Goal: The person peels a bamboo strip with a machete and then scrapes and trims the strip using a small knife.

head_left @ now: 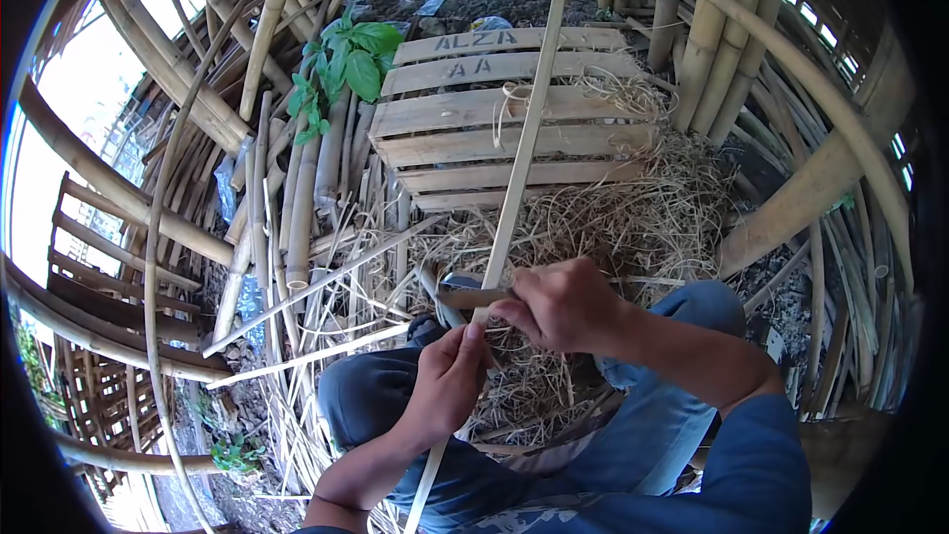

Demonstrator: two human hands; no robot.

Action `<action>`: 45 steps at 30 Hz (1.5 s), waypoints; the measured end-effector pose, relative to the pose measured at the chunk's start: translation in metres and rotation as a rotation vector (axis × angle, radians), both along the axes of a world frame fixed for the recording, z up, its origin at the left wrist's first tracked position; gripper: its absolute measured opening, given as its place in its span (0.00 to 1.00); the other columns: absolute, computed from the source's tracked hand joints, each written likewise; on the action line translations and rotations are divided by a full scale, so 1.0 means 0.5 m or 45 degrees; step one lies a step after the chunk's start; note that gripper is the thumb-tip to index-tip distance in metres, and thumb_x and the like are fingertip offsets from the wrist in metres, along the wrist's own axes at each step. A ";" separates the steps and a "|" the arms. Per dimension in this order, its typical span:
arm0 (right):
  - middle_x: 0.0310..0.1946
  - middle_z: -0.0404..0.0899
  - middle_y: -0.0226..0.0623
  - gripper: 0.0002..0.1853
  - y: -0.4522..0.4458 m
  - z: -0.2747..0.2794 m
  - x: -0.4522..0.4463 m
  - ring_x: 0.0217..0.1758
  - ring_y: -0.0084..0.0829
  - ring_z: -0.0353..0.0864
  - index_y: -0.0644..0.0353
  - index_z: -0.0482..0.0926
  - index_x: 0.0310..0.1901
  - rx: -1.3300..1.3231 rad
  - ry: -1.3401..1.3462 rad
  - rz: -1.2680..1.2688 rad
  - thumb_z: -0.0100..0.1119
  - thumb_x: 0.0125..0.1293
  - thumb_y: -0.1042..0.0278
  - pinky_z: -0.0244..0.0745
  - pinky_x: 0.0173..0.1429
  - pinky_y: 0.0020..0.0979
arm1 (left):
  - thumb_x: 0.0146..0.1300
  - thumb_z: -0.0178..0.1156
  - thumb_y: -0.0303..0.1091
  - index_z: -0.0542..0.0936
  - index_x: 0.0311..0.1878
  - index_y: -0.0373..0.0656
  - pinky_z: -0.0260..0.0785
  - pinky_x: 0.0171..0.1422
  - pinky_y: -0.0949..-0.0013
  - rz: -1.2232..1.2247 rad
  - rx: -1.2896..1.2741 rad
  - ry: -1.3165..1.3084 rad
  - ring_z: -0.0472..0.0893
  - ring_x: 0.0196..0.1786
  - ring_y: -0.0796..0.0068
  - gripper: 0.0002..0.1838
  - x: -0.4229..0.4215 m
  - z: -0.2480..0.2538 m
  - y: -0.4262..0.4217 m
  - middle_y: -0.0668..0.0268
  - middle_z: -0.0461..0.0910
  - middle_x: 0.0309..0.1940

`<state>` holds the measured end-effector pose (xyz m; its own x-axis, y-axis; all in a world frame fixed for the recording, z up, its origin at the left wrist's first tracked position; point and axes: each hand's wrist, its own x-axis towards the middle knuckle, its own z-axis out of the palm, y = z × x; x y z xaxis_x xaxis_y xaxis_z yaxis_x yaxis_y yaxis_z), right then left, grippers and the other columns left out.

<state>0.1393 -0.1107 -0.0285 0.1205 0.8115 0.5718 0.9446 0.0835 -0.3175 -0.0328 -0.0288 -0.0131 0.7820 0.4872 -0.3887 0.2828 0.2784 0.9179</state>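
A long pale bamboo strip (524,158) runs slantwise from the top of the view down between my knees. My left hand (450,381) is closed around its lower part, thumb lying along it. In my right hand (568,307) is a knife, its handle mostly hidden by my fingers. The knife blade (467,299) points left and lies across the strip, just above my left hand. Whether its edge bites into the bamboo, I cannot tell.
A slatted wooden crate (514,133) with stencilled letters stands ahead, and curly shavings (633,227) are heaped against it. Bamboo poles (306,198) and a leafy plant (351,54) are on the left. Thick poles (736,40) rise at right; a curved pole (830,89) arches across there.
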 end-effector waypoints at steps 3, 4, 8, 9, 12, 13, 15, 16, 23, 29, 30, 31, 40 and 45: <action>0.07 0.69 0.36 0.22 0.005 0.008 0.038 0.08 0.34 0.73 0.58 0.69 0.20 0.027 -0.058 -0.074 0.49 0.66 0.50 0.68 0.13 0.33 | 0.72 0.42 0.45 0.72 0.29 0.38 0.50 0.21 0.80 -0.020 0.128 0.058 0.59 0.18 0.90 0.21 -0.004 0.008 -0.006 0.77 0.63 0.14; 0.07 0.69 0.36 0.22 0.004 0.008 0.048 0.08 0.34 0.73 0.58 0.69 0.20 0.047 -0.104 -0.104 0.49 0.66 0.50 0.68 0.13 0.33 | 0.72 0.42 0.44 0.72 0.29 0.38 0.50 0.21 0.79 -0.038 0.213 0.075 0.59 0.18 0.90 0.21 -0.004 0.009 -0.008 0.77 0.62 0.15; 0.07 0.69 0.35 0.22 0.003 0.011 0.065 0.08 0.33 0.72 0.57 0.68 0.20 0.079 -0.217 -0.154 0.48 0.66 0.49 0.66 0.12 0.33 | 0.72 0.42 0.43 0.71 0.29 0.37 0.49 0.21 0.78 -0.014 0.282 0.046 0.57 0.19 0.90 0.21 -0.006 0.003 -0.014 0.77 0.61 0.15; 0.07 0.69 0.35 0.22 0.002 0.012 0.067 0.08 0.33 0.72 0.57 0.68 0.20 0.080 -0.209 -0.157 0.48 0.66 0.49 0.66 0.12 0.33 | 0.72 0.41 0.43 0.70 0.28 0.40 0.49 0.20 0.80 -0.025 0.281 0.015 0.58 0.17 0.90 0.20 -0.007 0.006 -0.015 0.76 0.62 0.14; 0.09 0.68 0.35 0.20 -0.002 0.028 0.098 0.12 0.36 0.73 0.58 0.68 0.21 0.029 -0.209 -0.274 0.50 0.65 0.53 0.68 0.16 0.33 | 0.73 0.41 0.42 0.69 0.28 0.40 0.49 0.20 0.79 -0.037 0.255 0.004 0.58 0.17 0.90 0.19 -0.013 0.016 -0.019 0.76 0.62 0.14; 0.08 0.67 0.35 0.20 -0.003 0.035 0.117 0.11 0.35 0.73 0.58 0.68 0.21 0.024 -0.193 -0.354 0.49 0.66 0.54 0.67 0.15 0.33 | 0.72 0.42 0.41 0.70 0.29 0.37 0.49 0.21 0.78 -0.036 0.227 0.040 0.57 0.19 0.90 0.20 -0.017 0.017 -0.021 0.77 0.61 0.15; 0.06 0.64 0.35 0.20 -0.008 0.028 0.138 0.09 0.36 0.71 0.58 0.68 0.22 0.062 -0.220 -0.416 0.44 0.69 0.55 0.66 0.15 0.33 | 0.72 0.42 0.41 0.70 0.29 0.37 0.49 0.21 0.78 -0.052 0.224 0.039 0.57 0.19 0.90 0.20 -0.024 0.012 -0.020 0.77 0.61 0.15; 0.06 0.64 0.35 0.20 -0.007 0.024 0.148 0.09 0.36 0.71 0.58 0.68 0.22 0.063 -0.233 -0.423 0.44 0.69 0.55 0.66 0.15 0.33 | 0.72 0.42 0.41 0.70 0.29 0.37 0.48 0.21 0.78 -0.058 0.220 0.040 0.57 0.19 0.90 0.19 -0.025 0.009 -0.021 0.76 0.61 0.15; 0.12 0.72 0.44 0.26 -0.022 0.043 0.263 0.18 0.47 0.76 0.60 0.72 0.25 0.031 -0.086 -0.849 0.34 0.71 0.50 0.71 0.23 0.44 | 0.72 0.43 0.39 0.69 0.28 0.38 0.52 0.21 0.77 -0.191 0.269 0.102 0.59 0.20 0.89 0.18 -0.049 0.016 -0.034 0.76 0.63 0.16; 0.17 0.76 0.48 0.29 -0.061 0.040 0.349 0.24 0.50 0.78 0.61 0.76 0.26 -0.010 0.035 -1.109 0.33 0.71 0.48 0.73 0.30 0.46 | 0.72 0.43 0.40 0.71 0.28 0.37 0.52 0.21 0.78 -0.271 0.270 0.113 0.60 0.19 0.89 0.19 -0.074 0.011 -0.040 0.75 0.64 0.15; 0.18 0.77 0.49 0.29 -0.066 0.040 0.360 0.24 0.51 0.78 0.62 0.77 0.26 -0.035 0.063 -1.176 0.32 0.71 0.47 0.74 0.31 0.46 | 0.72 0.43 0.40 0.71 0.26 0.37 0.51 0.21 0.79 -0.260 0.238 0.137 0.60 0.18 0.89 0.20 -0.078 0.008 -0.041 0.75 0.65 0.15; 0.20 0.77 0.51 0.31 -0.072 0.039 0.368 0.27 0.52 0.79 0.62 0.79 0.29 -0.041 0.092 -1.250 0.30 0.71 0.46 0.74 0.33 0.47 | 0.72 0.43 0.40 0.71 0.26 0.37 0.51 0.21 0.79 -0.269 0.240 0.136 0.60 0.18 0.89 0.20 -0.080 0.006 -0.041 0.75 0.65 0.15; 0.35 0.78 0.57 0.35 -0.171 -0.014 0.515 0.44 0.55 0.77 0.66 0.79 0.38 -0.286 0.533 -1.757 0.28 0.69 0.40 0.70 0.50 0.49 | 0.71 0.44 0.41 0.73 0.30 0.36 0.56 0.22 0.77 -0.432 0.251 0.284 0.63 0.20 0.88 0.19 -0.110 -0.029 -0.032 0.74 0.66 0.16; 0.38 0.78 0.57 0.35 -0.190 -0.019 0.496 0.44 0.55 0.77 0.66 0.79 0.38 -0.236 0.559 -1.771 0.29 0.69 0.39 0.71 0.50 0.48 | 0.71 0.44 0.44 0.72 0.29 0.40 0.50 0.18 0.79 -0.147 -0.087 0.313 0.60 0.16 0.89 0.19 -0.080 -0.024 0.002 0.75 0.64 0.15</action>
